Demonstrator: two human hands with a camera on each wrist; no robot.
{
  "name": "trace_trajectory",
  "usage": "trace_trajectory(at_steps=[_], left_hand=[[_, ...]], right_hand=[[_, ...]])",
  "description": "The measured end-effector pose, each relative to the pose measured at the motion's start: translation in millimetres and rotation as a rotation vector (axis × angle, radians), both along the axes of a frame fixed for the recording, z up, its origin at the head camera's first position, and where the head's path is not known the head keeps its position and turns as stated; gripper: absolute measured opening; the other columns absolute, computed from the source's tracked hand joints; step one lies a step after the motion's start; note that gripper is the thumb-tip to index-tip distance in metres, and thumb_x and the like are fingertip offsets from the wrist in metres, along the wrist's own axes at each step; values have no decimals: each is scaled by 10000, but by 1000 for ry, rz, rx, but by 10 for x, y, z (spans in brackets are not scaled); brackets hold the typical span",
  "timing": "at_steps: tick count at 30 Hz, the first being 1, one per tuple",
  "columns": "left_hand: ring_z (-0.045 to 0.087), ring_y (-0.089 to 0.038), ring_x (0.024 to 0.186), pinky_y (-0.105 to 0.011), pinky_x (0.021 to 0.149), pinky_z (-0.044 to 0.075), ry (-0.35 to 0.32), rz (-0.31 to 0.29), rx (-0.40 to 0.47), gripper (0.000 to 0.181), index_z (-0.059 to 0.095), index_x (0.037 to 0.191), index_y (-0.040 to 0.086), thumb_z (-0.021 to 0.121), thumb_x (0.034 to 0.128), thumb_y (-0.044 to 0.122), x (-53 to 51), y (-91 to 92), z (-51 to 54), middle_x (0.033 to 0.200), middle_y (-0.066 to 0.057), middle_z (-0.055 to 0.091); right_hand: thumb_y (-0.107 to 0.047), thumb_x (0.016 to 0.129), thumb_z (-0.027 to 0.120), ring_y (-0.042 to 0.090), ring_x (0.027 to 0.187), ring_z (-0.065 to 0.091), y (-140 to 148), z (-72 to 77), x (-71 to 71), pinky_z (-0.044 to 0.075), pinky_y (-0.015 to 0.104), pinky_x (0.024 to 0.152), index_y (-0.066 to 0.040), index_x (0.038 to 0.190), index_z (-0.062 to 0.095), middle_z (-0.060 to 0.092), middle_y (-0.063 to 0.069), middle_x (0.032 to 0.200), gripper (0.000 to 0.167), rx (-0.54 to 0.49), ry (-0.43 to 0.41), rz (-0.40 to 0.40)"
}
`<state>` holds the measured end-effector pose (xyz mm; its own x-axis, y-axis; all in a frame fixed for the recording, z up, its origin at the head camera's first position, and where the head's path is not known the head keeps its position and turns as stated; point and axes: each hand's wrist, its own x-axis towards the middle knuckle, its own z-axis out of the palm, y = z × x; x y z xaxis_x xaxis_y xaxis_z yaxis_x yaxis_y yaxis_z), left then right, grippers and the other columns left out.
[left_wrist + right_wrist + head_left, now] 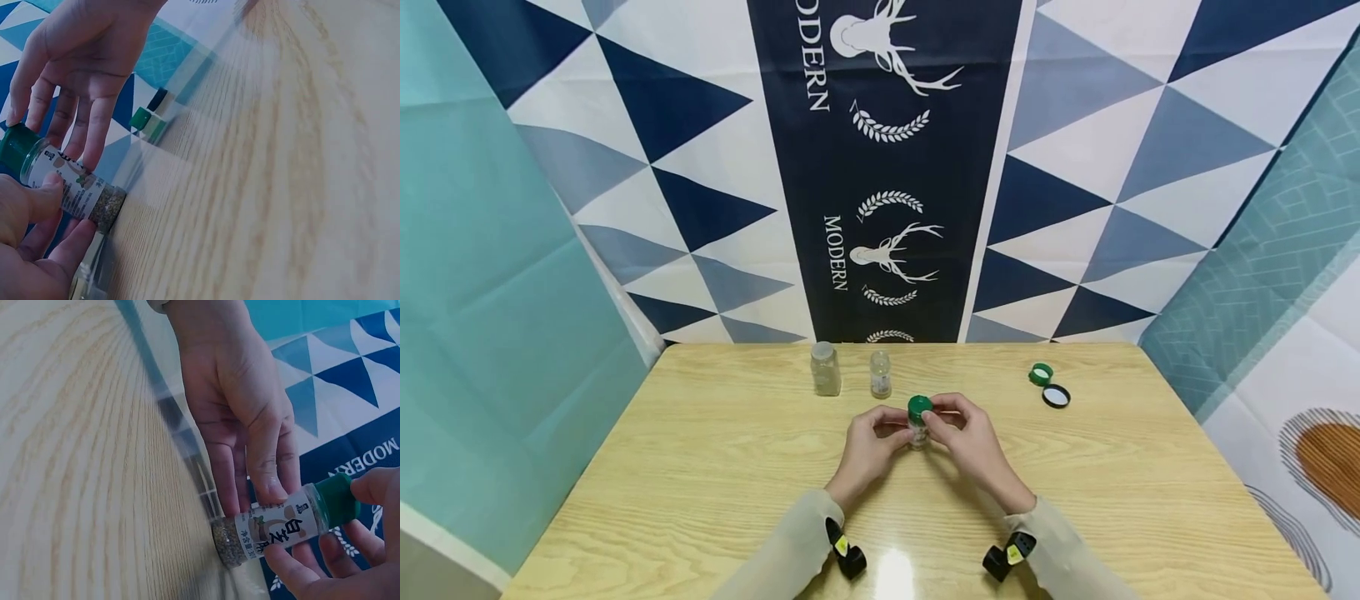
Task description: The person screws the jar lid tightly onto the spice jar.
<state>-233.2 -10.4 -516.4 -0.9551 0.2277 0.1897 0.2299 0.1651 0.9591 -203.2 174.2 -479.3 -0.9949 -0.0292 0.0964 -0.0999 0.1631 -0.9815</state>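
A small clear spice jar [281,528] with a green cap [920,405] stands upright at the middle of the table, between both hands. It has a white printed label, and dark grains fill its lower part. My left hand [872,442] grips the jar's body, with its thumb on the label in the left wrist view. My right hand [970,437] holds the green cap between thumb and fingers, while another of its fingertips lies near the label in the right wrist view. Whether the cap is loose or tight cannot be seen.
Behind the hands stand a wider glass jar [826,372] with a greyish top and a small clear bottle [881,377] with a label. A loose green cap [1041,374] and a black-rimmed lid [1056,396] lie at the right back of the wooden table [700,483].
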Motion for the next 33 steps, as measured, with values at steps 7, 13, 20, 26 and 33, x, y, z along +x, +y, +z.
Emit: trace_trajectory(at_steps=[7,13,20,26,33], left_hand=[[727,-172,1029,-223,902,592,-10,19,20,241,739,1148,80,779,910,69,-68,102,7,1118,-65,754],[732,-184,1008,-239,879,603,-15,42,23,244,738,1138,77,787,899,62,-123,164,24,1093,-73,760],[720,-192,949,-233,830,605,-18,63,14,238,732,1133,66,791,902,74,-146,240,-13,1050,-98,732],[673,-96,867,-190,782,579,-27,92,-16,241,747,1166,102,777,928,114,-184,292,28,983,-49,713],[741,-174,973,-228,839,611,-14,120,18,261,738,1205,66,720,948,23,-214,330,61,1056,-75,753]], right_hand=[[-211,1012,685,271,1115,683,33,16,-87,619,368,922,-3,1296,619,622,217,1281,358,-14,-19,-26],[-196,1014,677,262,1116,679,59,24,-167,612,367,935,-3,1297,620,613,216,1282,347,-31,-35,-41],[-146,1015,667,221,1077,677,89,-7,-194,612,365,933,16,1296,613,619,219,1259,330,-46,-48,-76],[-150,1015,667,198,1073,670,101,7,-258,609,360,938,18,1306,606,604,220,1289,341,-58,-48,-101],[-201,1017,670,190,1066,650,113,21,-392,604,376,954,23,1310,592,577,209,1284,377,-76,-48,-124]])
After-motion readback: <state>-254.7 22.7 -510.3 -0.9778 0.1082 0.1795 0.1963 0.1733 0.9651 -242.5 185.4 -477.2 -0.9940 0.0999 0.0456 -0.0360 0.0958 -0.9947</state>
